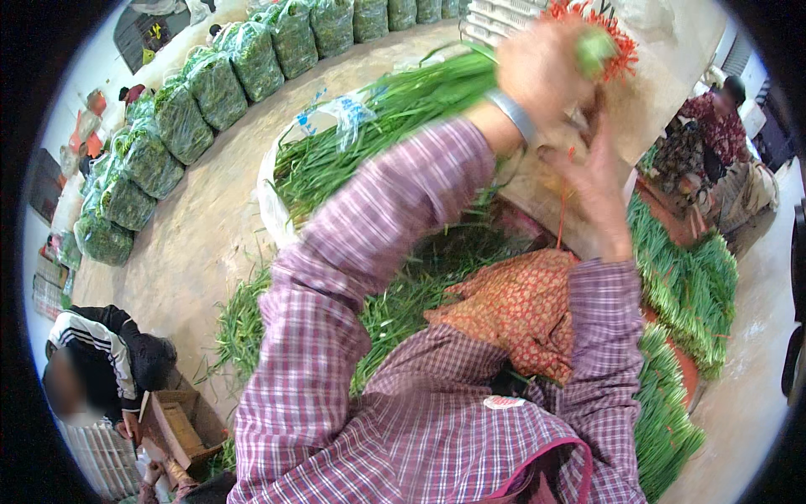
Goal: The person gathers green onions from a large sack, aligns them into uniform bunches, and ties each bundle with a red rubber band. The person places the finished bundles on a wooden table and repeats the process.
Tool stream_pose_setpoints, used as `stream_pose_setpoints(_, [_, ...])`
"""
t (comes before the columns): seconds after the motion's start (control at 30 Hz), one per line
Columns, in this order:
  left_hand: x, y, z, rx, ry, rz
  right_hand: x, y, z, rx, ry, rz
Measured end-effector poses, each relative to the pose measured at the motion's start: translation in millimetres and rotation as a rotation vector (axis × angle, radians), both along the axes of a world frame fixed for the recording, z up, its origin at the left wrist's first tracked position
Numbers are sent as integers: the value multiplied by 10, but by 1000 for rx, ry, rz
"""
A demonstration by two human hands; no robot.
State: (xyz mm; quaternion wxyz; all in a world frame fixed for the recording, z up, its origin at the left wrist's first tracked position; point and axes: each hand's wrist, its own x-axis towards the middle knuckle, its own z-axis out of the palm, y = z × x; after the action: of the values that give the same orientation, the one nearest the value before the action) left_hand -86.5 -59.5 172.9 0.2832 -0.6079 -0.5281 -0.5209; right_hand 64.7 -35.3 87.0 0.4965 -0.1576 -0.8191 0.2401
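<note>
My left hand point(541, 69), blurred and wearing a grey band at the wrist, is closed around a bunch of long green leafy stalks. The bunch's pale cut end point(595, 53) shows beyond the fingers, against a cluster of red ties point(620, 44). Below it is my right hand point(595, 183), also blurred, with thumb and fingers partly spread; whether it grips anything is unclear. A thin red tie point(561, 217) hangs beside its thumb. Long green leaves point(390, 113) lie left of my hands in a white plastic bag point(267, 183).
Loose green leaves point(245, 321) cover the floor by my lap. Tied green bundles point(683, 283) are piled at right. Wrapped vegetable bales point(217, 94) line the back; white crates point(497, 22) stand at top. One person point(94, 359) is beside a cardboard box point(182, 422), another point(724, 126) sits at right.
</note>
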Motion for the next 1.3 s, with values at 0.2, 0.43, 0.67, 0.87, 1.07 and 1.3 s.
stream_pose_setpoints(0.2, [982, -247, -178, 55, 73, -308, 332, 279, -890, -710, 170, 701])
stream_pose_setpoints(0.43, [1758, -79, 110, 278, -241, -891, 1322, 503, -316, -102, -76, -138])
stream_pose_setpoints(0.67, [2094, 437, -238, 196, -880, -1498, 2071, 619, 459, 682, -248, -805])
stream_pose_setpoints(0.87, [1674, 1234, -1603, -10, -1674, -1416, 1609, 1204, -588, 506, -591, -695])
stream_pose_setpoints(1.07, [698, 1605, -2579, -263, -1837, -1092, 873, 1746, -1458, 154, -742, -453])
stream_pose_setpoints(1.3, [479, 1210, -2825, -310, -610, -190, 671, 2031, -1725, 163, -976, -474])
